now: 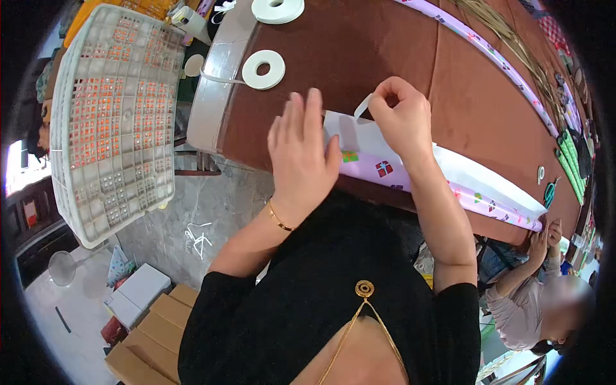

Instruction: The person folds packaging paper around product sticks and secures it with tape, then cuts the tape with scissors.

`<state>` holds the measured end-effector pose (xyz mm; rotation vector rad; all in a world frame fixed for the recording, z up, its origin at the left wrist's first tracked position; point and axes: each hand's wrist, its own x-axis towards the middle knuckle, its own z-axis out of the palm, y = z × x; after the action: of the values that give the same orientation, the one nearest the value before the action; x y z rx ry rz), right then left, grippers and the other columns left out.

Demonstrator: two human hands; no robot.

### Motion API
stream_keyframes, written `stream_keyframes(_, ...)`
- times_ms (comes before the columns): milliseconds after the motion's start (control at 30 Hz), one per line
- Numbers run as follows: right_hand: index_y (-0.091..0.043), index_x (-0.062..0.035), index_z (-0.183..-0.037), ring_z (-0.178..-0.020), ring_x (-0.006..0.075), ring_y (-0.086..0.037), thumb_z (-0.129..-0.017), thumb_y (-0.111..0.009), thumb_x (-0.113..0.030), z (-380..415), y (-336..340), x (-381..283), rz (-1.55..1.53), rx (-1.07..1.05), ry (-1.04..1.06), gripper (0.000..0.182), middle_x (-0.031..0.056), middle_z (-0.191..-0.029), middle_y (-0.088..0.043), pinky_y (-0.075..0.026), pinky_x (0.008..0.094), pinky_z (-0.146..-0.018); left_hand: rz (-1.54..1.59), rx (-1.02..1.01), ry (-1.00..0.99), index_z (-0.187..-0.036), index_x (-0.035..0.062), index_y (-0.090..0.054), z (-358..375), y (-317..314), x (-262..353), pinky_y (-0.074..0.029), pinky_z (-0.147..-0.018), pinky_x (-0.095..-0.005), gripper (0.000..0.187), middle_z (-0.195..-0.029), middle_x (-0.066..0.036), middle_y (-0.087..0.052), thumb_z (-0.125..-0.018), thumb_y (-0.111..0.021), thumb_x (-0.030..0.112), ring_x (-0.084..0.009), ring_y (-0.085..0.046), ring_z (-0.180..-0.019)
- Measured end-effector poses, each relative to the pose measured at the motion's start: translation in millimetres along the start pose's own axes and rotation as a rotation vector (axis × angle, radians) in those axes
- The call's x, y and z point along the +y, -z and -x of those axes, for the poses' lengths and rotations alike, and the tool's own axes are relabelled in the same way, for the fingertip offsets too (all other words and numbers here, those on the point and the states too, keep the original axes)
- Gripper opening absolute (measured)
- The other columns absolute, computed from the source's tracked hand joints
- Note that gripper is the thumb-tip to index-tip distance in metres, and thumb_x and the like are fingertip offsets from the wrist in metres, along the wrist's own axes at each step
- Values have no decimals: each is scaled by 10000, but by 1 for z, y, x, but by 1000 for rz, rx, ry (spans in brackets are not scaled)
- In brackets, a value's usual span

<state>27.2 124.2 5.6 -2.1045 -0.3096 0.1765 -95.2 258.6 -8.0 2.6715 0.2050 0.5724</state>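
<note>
A long pink-purple patterned sheet (383, 168) with a white underside lies rolled or folded along the table's near edge. My left hand (300, 151) is beside its left end, palm down, fingers stretched out, holding nothing. Just right of it, my right hand (404, 119) pinches a short white strip (363, 106) over the white part of the sheet. Behind my left hand, a roll of white tape (264, 70) lies flat, its loose end running left over the table edge. Another white roll (278, 8) lies farther back.
Brown cloth covers the table (475, 109). A white plastic crate (122, 128) stands at the left. Dark scissors (550, 192) and a small roll (541, 174) lie at the right. A co-worker (536, 301) has hands at the sheet's far end. Cardboard boxes (154, 330) stand lower left.
</note>
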Motion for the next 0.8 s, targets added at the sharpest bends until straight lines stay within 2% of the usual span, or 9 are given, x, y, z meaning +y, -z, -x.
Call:
stream_keyframes(300,-608,-5,-889,-835,196,-656,-895,-603,-66,-9,30,15,-621,-137,-250,62,166,-1049,-719,-531,318,-833,213,-215,-383,-1153,38,-639,10,-10,15,-451,-968,-429,460,-1226,-104,-633,-800,-753,310,-292,-591,-1140)
stream_keyframes(467,-590,-18,-1021,-877,227,-603,-946,-557,-105,17,195,121,-1145,-11,-186,120,99,-921,-620,-490,369,-929,181,-194,-390,-1174,32,-635,12,-14,12,-441,-982,-438,488,-1233,-117,-635,-820,-742,349,-296,-592,-1147)
stream_keyframes(500,-594,-20,-1027,-771,190,-563,-966,-538,-119,38,244,146,-1193,55,-102,129,86,-981,-615,-504,334,-770,163,-200,-388,-1184,31,-634,13,-14,13,-436,-991,-442,492,-1235,-117,-635,-823,-744,347,-298,-590,-1151)
stream_keyframes(533,-578,-24,-1035,-687,128,-508,-984,-520,-138,55,235,84,-653,815,-365,137,48,-948,-581,-458,281,-601,176,-202,-391,-1184,31,-634,13,-13,12,-436,-991,-442,492,-1235,-117,-635,-823,-744,347,-298,-590,-1151)
stream_keyframes(567,-553,-25,-1029,-616,80,-481,-1000,-501,-133,95,339,163,-1117,124,-117,124,37,-917,-569,-445,252,-537,180,-223,-390,-1193,33,-633,12,-11,12,-430,-999,-444,498,-1246,-121,-629,-820,-749,341,-300,-584,-1160)
stream_keyframes(600,-543,-25,-1046,-577,40,-462,-998,-512,-102,117,353,140,-1184,-117,-180,95,40,-864,-590,-441,234,-546,182,-243,-390,-1202,34,-631,11,-10,11,-424,-1008,-446,504,-1258,-125,-624,-817,-754,335,-302,-578,-1169)
stream_keyframes(633,-534,-25,-1008,-534,60,-443,-986,-529,-91,139,346,120,-505,58,-10,69,46,-784,-600,-424,239,-549,193,-242,-396,-1202,34,-631,9,-9,12,-424,-1008,-446,504,-1258,-125,-624,-817,-754,335,-302,-578,-1169)
stream_keyframes(767,-660,43,-995,-689,123,-600,-917,-663,-173,155,329,119,511,177,-548,230,58,-818,-667,-484,262,-661,197,-280,-420,-1187,39,-623,2,-2,15,-410,-1014,-455,494,-1262,-141,-602,-796,-773,300,-305,-556,-1179)
stream_keyframes(800,-679,48,-1021,-803,177,-647,-891,-681,-149,145,304,110,807,242,-287,236,80,-861,-697,-498,295,-752,182,-305,-417,-1217,49,-625,1,-1,16,-391,-1038,-467,504,-1306,-143,-592,-815,-769,314,-305,-541,-1217)
